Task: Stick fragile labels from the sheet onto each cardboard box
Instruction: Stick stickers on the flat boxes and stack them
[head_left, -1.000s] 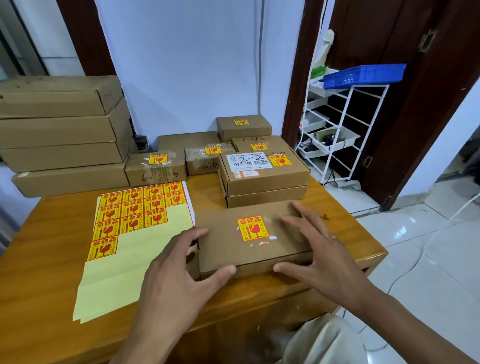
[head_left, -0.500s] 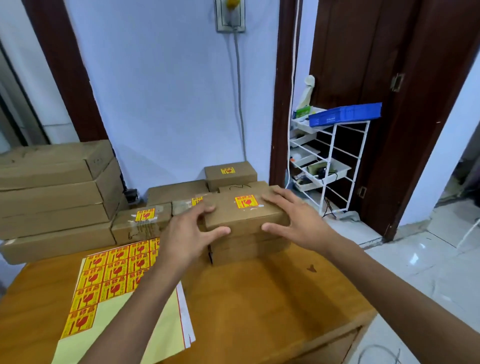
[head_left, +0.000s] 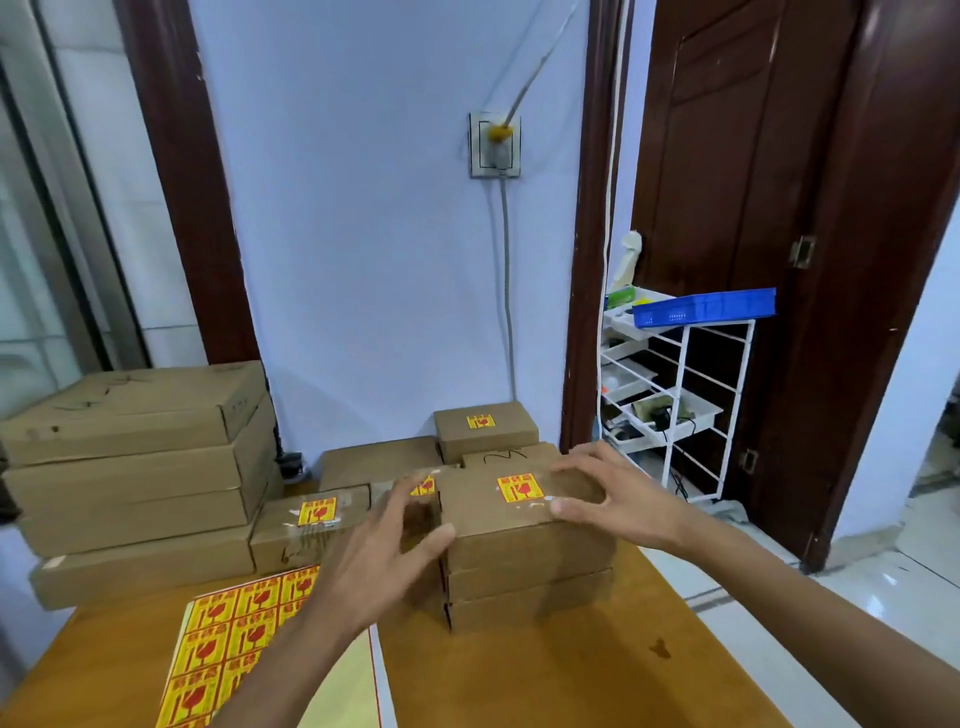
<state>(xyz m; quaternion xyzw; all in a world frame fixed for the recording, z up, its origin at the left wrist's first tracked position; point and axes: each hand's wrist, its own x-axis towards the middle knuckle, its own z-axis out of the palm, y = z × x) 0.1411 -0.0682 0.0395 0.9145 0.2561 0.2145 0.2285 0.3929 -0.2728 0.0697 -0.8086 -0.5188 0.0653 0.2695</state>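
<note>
A flat cardboard box with a red-and-yellow fragile label on its lid lies on top of a stack of two similar boxes on the wooden table. My right hand grips its right end, fingers arched over the lid and thumb at the front edge. At the box's left end my left hand is blurred, with fingers spread and the thumb by the front corner. The label sheet lies at the front left, partly under my left forearm.
Several labelled boxes sit behind, among them a taped one and a small one by the wall. Large unlabelled cartons are stacked at the left. A white wire rack with a blue tray stands right of the table.
Both hands lifted the labelled box from the table's front and set it on the stack at the back. My left fingers have now spread at its end.
</note>
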